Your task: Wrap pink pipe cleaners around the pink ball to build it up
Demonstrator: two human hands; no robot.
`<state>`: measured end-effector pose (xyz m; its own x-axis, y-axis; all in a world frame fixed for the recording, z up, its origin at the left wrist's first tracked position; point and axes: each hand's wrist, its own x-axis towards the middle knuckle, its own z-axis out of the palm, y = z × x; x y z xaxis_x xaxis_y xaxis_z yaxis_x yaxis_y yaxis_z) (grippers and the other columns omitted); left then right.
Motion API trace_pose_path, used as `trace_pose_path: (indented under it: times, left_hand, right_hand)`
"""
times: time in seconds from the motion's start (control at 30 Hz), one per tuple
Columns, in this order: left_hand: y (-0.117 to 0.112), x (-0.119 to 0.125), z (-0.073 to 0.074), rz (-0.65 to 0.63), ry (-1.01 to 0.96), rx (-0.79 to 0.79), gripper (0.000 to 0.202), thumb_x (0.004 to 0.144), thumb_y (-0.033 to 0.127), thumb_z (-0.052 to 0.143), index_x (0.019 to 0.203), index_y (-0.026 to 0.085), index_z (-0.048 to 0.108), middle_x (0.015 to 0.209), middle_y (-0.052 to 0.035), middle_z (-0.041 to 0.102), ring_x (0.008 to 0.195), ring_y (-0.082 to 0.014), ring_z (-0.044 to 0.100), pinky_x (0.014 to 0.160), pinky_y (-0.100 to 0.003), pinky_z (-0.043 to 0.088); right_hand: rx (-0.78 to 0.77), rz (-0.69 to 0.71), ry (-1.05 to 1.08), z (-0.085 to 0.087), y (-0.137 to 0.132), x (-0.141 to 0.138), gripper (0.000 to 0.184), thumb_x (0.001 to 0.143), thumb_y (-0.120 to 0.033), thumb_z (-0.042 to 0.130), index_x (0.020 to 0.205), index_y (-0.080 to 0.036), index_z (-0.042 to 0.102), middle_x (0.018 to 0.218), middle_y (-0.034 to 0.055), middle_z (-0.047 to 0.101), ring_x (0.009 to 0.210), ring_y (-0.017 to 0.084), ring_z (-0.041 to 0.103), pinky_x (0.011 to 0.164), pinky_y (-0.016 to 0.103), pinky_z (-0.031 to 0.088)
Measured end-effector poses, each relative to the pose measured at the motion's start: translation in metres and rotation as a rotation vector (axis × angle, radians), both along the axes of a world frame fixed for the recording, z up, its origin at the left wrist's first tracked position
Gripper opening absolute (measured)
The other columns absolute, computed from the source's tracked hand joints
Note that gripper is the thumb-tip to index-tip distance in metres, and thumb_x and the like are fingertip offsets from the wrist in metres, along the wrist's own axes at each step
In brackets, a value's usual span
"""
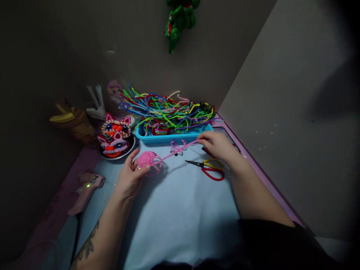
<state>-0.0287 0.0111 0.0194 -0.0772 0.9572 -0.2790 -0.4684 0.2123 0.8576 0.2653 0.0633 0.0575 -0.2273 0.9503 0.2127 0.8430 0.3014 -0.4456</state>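
Observation:
A pink coiled pipe-cleaner piece sits in my left hand, pinched between thumb and fingers, with thin pink loops at its right side. From it a pink pipe cleaner runs taut up to the right. My right hand pinches the far end of that strand. Below my right hand lie scissors with red and yellow handles, their blades pointing left. Behind the strand, some curled pink pieces rest on the blue table cover.
A blue tray heaped with colourful pipe cleaners stands at the back. Left of it, a metal bowl holds fuzzy animal-face figures. A pink glue gun with a lit green light lies at left. A phone-like device is partly hidden behind my right hand.

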Motion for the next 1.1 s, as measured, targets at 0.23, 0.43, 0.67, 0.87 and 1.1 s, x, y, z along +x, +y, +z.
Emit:
trace_pose_path:
  times: [0.23,0.43,0.67,0.87,1.1]
  left_hand:
    - [0.002,-0.004,-0.003,-0.051,0.062,-0.018,0.093,0.046,0.007,0.085,0.130,0.015,0.046,0.088,-0.0045,0.068,0.068,-0.0132,0.066,0.065,-0.022,0.053]
    - [0.002,-0.006,-0.002,-0.078,0.061,-0.012,0.096,0.046,0.004,0.085,0.132,0.016,0.043,0.089,-0.0048,0.069,0.069,-0.0132,0.067,0.068,-0.022,0.053]
    - [0.000,-0.006,0.005,-0.128,-0.035,-0.043,0.094,0.051,0.003,0.083,0.134,0.013,0.041,0.078,-0.0034,0.071,0.059,-0.0107,0.065,0.062,-0.018,0.053]
    - [-0.001,-0.008,-0.001,-0.200,-0.117,-0.049,0.090,0.054,0.002,0.081,0.134,0.013,0.042,0.089,-0.0077,0.073,0.066,-0.0133,0.069,0.067,-0.022,0.056]
    - [-0.002,-0.007,-0.003,-0.295,-0.185,-0.066,0.083,0.057,0.006,0.080,0.133,0.015,0.047,0.099,-0.0095,0.071,0.077,-0.0170,0.070,0.071,-0.025,0.056]
  right_hand:
    - [0.160,-0.227,-0.216,-0.005,0.010,0.023,0.018,0.085,-0.023,0.053,0.088,-0.019,0.070,0.094,0.0106,0.066,0.093,0.025,0.057,0.083,0.038,0.042]
    - [0.250,-0.417,-0.243,-0.016,0.017,0.020,0.021,0.082,-0.017,0.050,0.084,-0.015,0.071,0.107,0.0164,0.059,0.104,0.031,0.049,0.082,0.044,0.041]
    - [0.283,-0.291,0.434,0.004,0.001,0.010,0.016,0.080,-0.030,0.060,0.077,-0.017,0.070,0.070,0.0038,0.066,0.068,0.018,0.060,0.067,0.031,0.049]
    - [0.043,-0.058,1.090,0.009,-0.016,-0.026,0.037,0.072,-0.053,0.069,0.078,-0.017,0.066,0.062,0.0004,0.066,0.055,0.012,0.064,0.055,0.024,0.053]
    - [-0.006,-0.014,1.207,-0.006,-0.012,-0.038,0.033,0.073,-0.050,0.070,0.079,-0.017,0.066,0.063,-0.0007,0.066,0.057,0.011,0.066,0.056,0.022,0.053]
